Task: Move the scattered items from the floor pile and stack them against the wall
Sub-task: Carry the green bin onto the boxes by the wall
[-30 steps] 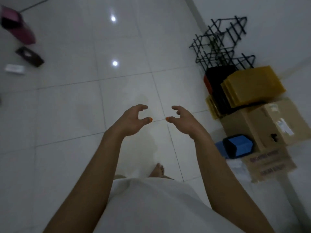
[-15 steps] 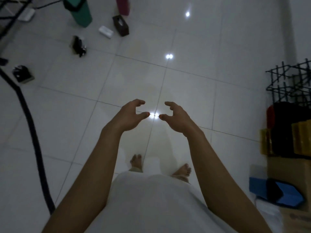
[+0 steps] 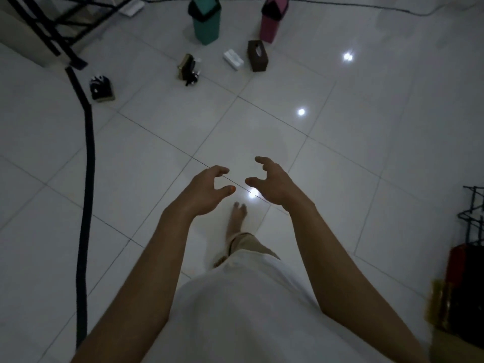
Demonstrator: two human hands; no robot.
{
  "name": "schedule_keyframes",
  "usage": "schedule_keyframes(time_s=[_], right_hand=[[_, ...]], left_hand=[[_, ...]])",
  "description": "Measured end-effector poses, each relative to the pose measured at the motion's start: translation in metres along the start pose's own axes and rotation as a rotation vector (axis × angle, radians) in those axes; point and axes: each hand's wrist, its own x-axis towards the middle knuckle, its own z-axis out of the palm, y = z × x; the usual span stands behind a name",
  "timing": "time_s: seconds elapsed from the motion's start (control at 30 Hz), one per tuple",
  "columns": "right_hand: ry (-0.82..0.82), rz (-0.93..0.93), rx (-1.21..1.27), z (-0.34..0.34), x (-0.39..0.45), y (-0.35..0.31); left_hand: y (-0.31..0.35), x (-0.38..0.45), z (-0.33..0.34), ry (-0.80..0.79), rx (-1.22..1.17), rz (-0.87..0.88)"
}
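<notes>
Head cam: left hand (image 3: 207,191) & right hand (image 3: 273,183) held out over the tiled floor (image 3: 366,142), fingers loosely curled, both holding nothing. Floor pile well ahead: green bin (image 3: 205,19), pink bin (image 3: 272,20), brown tissue box (image 3: 258,56) w/ white box (image 3: 233,59) just beside it

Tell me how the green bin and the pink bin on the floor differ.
The green plastic swing-lid bin looks wider than the pink plastic swing-lid bin. The green bin stands left of the pink one. The pink bin has a dark brown tissue box close in front; the green bin has bare floor there. Both stand upright on the white tiles with dark lids.
</notes>
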Motion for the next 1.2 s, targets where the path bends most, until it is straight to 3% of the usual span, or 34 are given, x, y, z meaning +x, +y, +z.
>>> schedule_keyframes(time_s=[0.57,0.93,1.2], right_hand=[[-0.144,-0.063,-0.037,-0.075,0.278,-0.142],[-0.149,-0.010,-0.009,-0.126,0.423,-0.178],[-0.174,0.030,-0.038,-0.173,0.581,-0.259]], left_hand=[[0.045,0.234,-0.141,0.125,-0.083,-0.109],[0.064,0.396,-0.191,0.046,-0.165,-0.171],[0.085,0.570,-0.281,0.006,-0.150,-0.168]])
